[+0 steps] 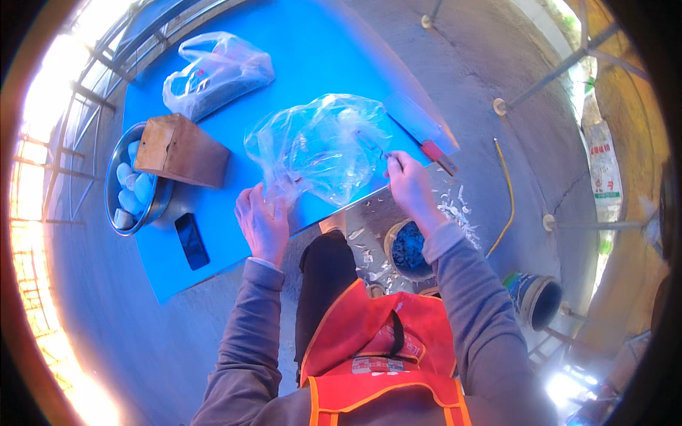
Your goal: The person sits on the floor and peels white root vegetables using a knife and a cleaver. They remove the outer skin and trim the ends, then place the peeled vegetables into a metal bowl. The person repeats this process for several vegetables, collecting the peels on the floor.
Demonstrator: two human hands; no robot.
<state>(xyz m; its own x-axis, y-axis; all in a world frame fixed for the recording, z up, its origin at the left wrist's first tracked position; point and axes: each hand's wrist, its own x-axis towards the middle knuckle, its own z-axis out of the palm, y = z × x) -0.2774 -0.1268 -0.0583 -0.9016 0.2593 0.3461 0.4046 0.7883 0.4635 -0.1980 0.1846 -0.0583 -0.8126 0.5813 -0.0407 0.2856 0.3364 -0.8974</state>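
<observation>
A large clear plastic bag (319, 144) lies puffed up on the blue tabletop (213, 213). My left hand (264, 221) is at the bag's near left edge, its fingers bent against the film; whether they grip it is unclear. Near the table's right edge, my right hand (407, 178) pinches the end of a thin, dark, wire-like piece (381, 154) that runs over or into the bag. Just beyond that hand lies a large knife with a red and brown handle (438, 155), its broad blade pointing away from me.
A wooden box (181, 149) leans over a metal basin (160, 207) with pale, peeled-looking pieces (130, 197). A phone (192, 241) and a white carrier bag (218, 74) lie on the table. On the floor are a bucket (407, 250), pale peelings (455, 213), a tipped bucket (533, 299) and a yellow hose-like strip (509, 197).
</observation>
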